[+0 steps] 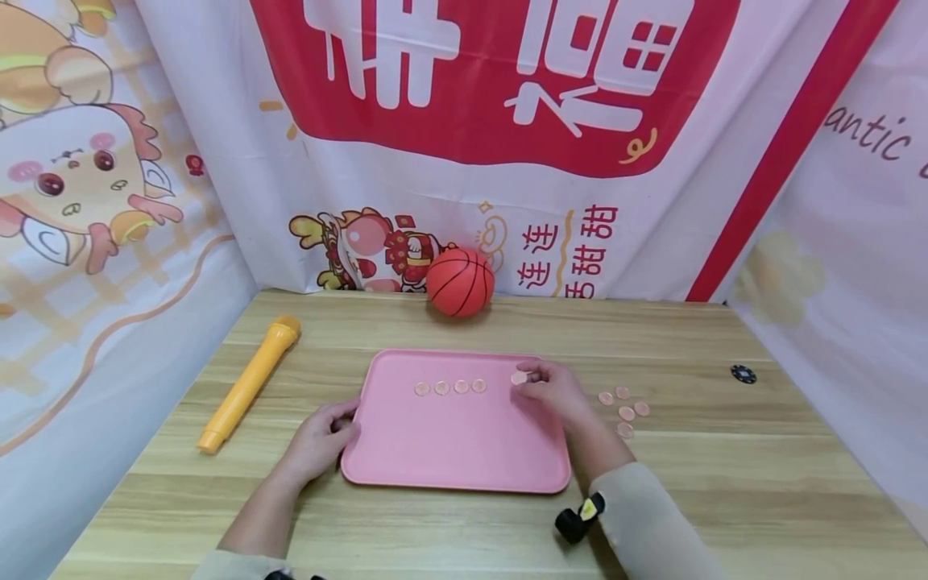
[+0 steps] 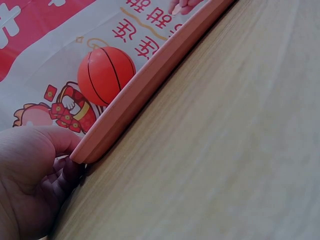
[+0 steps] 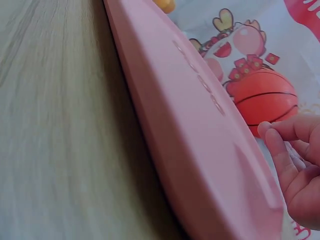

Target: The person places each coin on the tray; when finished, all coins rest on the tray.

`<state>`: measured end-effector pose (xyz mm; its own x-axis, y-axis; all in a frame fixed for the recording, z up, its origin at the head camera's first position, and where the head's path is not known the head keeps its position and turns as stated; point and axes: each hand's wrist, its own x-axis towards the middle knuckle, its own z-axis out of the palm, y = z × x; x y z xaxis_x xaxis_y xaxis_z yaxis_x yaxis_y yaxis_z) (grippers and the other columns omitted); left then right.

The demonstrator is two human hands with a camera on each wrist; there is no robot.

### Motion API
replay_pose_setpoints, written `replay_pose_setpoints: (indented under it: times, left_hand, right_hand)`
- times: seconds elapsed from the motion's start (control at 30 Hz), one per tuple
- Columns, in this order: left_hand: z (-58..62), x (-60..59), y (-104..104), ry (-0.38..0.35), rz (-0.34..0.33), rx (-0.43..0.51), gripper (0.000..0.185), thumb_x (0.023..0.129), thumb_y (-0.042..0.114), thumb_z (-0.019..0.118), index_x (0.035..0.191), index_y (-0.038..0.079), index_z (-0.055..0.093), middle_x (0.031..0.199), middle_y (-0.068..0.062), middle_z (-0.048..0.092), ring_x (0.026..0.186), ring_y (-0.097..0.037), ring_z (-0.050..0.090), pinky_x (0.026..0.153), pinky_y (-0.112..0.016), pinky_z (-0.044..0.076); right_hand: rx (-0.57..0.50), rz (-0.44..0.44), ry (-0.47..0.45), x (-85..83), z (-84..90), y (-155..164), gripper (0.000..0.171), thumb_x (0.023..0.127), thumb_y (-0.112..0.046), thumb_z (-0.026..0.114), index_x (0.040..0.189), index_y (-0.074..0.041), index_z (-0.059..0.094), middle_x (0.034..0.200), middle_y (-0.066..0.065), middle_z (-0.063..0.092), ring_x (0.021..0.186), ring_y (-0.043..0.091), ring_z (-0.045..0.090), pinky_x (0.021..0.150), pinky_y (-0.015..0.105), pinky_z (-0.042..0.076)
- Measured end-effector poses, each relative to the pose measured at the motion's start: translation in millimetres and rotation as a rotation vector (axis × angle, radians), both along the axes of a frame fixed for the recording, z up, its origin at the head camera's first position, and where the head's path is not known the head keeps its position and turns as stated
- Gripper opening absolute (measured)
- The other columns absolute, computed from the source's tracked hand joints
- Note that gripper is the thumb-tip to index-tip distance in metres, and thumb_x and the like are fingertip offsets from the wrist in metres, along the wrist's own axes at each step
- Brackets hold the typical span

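A pink tray (image 1: 449,451) lies on the wooden table. Along its upper part, several small copper-coloured coins (image 1: 441,388) form a row. My left hand (image 1: 319,441) grips the tray's left edge; in the left wrist view, the fingers of that hand (image 2: 30,175) meet the rim at a corner. Over the tray's right side, my right hand (image 1: 554,395) pinches one coin (image 1: 518,378) between thumb and fingertips, to the right of the row. The right wrist view shows this hand (image 3: 300,165) raised above the tray surface, the coin mostly hidden by the fingertips.
Several more coins (image 1: 627,413) lie loose on the table right of the tray. A black chip (image 1: 743,374) is farther right. A yellow toy microphone (image 1: 250,383) lies at left, and a small orange-red basketball (image 1: 460,282) sits at the back against a printed cloth (image 1: 406,169).
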<state>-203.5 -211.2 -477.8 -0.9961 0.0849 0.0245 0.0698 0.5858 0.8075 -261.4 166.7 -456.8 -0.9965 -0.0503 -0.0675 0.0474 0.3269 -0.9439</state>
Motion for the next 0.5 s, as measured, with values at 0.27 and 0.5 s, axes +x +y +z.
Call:
replay_pose_setpoints:
  times: [0.27, 0.5]
  left_hand:
    - [1.7, 0.7, 0.4, 0.001, 0.001, 0.000, 0.046, 0.092, 0.009, 0.063, 0.134, -0.006, 0.055, 0.107, -0.016, 0.061, 0.090, -0.013, 0.054, 0.078, -0.021, 0.046]
    - [2.9, 1.9, 1.0, 0.001, 0.004, -0.001, 0.046, 0.092, 0.009, 0.064, 0.134, -0.005, 0.055, 0.107, -0.016, 0.062, 0.090, -0.013, 0.054, 0.079, -0.021, 0.046]
  right_hand:
    - [0.033, 0.013, 0.010, -12.0, -11.7, -19.8, 0.041, 0.078, -0.004, 0.077, 0.117, 0.005, 0.066, 0.092, 0.009, 0.066, 0.080, 0.008, 0.056, 0.072, 0.021, 0.052]
    - [0.005, 0.019, 0.014, -15.2, -17.9, -29.5, 0.038, 0.077, 0.003, 0.074, 0.113, 0.011, 0.066, 0.078, 0.003, 0.063, 0.063, 0.005, 0.055, 0.058, 0.020, 0.050]
